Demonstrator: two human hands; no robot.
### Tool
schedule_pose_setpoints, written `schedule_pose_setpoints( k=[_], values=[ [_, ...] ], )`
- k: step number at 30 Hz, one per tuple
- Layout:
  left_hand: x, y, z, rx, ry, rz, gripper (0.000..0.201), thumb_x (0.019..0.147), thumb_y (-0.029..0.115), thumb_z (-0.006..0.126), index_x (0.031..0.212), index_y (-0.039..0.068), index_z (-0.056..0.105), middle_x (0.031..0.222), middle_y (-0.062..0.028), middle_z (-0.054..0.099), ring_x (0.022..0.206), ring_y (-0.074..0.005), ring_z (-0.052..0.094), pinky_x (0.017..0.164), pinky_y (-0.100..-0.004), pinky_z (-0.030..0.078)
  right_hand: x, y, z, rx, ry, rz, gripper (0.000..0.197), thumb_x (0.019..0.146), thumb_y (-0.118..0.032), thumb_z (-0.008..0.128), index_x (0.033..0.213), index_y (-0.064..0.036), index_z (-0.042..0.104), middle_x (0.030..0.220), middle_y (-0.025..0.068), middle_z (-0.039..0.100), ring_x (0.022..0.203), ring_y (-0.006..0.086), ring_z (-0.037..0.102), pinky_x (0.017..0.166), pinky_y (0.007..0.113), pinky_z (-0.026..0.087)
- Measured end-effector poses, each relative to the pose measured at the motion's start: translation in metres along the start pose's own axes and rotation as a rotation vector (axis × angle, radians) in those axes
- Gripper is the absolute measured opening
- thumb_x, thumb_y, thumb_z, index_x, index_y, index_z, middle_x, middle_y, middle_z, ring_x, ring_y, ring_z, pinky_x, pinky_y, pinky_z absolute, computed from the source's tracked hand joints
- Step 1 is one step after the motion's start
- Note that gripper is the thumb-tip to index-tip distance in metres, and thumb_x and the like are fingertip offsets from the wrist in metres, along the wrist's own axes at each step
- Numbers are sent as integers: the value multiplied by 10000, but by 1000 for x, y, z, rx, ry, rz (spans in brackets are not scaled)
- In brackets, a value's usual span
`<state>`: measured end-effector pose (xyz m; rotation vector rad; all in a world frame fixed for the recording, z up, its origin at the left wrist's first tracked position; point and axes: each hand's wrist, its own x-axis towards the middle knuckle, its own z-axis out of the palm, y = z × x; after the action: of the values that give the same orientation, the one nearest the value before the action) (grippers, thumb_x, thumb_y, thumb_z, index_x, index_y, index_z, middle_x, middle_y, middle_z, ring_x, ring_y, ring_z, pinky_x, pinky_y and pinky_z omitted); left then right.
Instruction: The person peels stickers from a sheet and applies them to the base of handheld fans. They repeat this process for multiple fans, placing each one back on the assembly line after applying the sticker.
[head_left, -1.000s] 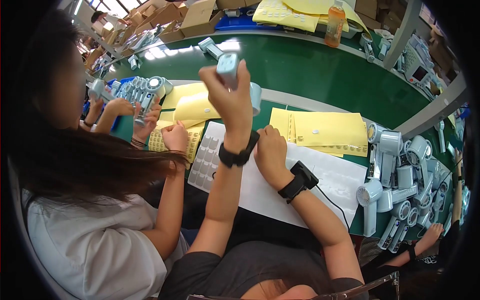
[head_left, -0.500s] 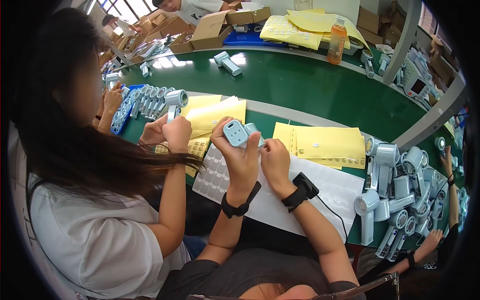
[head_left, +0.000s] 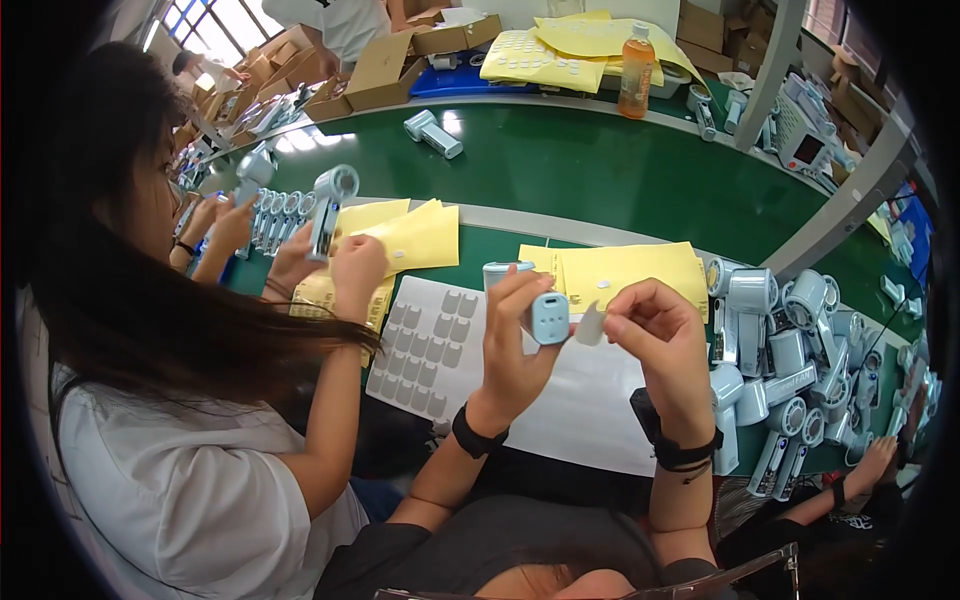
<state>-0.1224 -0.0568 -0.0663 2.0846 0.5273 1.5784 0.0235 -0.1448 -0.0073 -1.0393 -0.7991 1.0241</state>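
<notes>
A light blue handheld fan (head_left: 550, 318) is gripped in my left hand (head_left: 512, 350), its end face with small holes turned toward me. My right hand (head_left: 662, 345) pinches a small grey curved sticker (head_left: 591, 325) between thumb and fingertips, close beside the fan but apart from it. Below both hands lies a white backing sheet (head_left: 590, 410). Rows of grey stickers (head_left: 425, 350) cover its left part.
At my left a co-worker (head_left: 200, 440) holds another fan (head_left: 328, 205). Yellow sheets (head_left: 635, 270) lie beyond my hands. Piled fans (head_left: 780, 350) stand at right, near another person's hand (head_left: 870, 465). Across the green table are a bottle (head_left: 636, 75) and cardboard boxes (head_left: 385, 75).
My right hand has drawn away from the fan to the right, now showing the grey sticker. My left hand has lowered and turned the fan. The view has shifted slightly.
</notes>
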Motion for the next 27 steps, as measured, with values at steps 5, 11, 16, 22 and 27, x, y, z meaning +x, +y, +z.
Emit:
schedule_pose_setpoints(
  k=[5,11,16,22,27],
  values=[
    [-6,6,4,24,-60,49,635,686,-38,804,1237,43,499,1164,-140,548,1085,-310,559,1102,-534,339,-10,-9,-4,72,-58,-11,131,832,-6,708,920,-10,612,896,27,634,817,91,602,752,220,489],
    [-6,11,3,43,-91,72,629,687,-42,788,1238,55,500,1156,-132,545,1081,-299,558,1103,-537,327,-13,-13,1,49,-75,84,275,833,24,705,1066,-1,562,906,49,636,841,92,614,779,224,508],
    [-9,13,5,59,-88,64,626,689,-44,773,1241,57,495,1150,-126,539,1091,-303,548,1088,-534,338,-12,-8,11,46,-44,4,434,811,36,711,1152,-24,451,850,61,633,806,93,607,748,208,492],
    [-11,12,9,84,-67,66,620,697,-34,771,1244,54,492,1156,-128,536,1100,-306,535,1075,-537,348,-13,0,15,-10,-4,-16,470,811,48,715,1132,-40,383,835,80,652,770,100,620,725,221,509],
    [-12,13,9,87,-62,61,603,707,-31,764,1241,52,497,1162,-129,535,1094,-309,531,1069,-539,354,-12,1,14,-12,-6,-18,446,811,39,721,1080,-52,378,830,80,655,768,100,621,720,220,511]
  ],
)
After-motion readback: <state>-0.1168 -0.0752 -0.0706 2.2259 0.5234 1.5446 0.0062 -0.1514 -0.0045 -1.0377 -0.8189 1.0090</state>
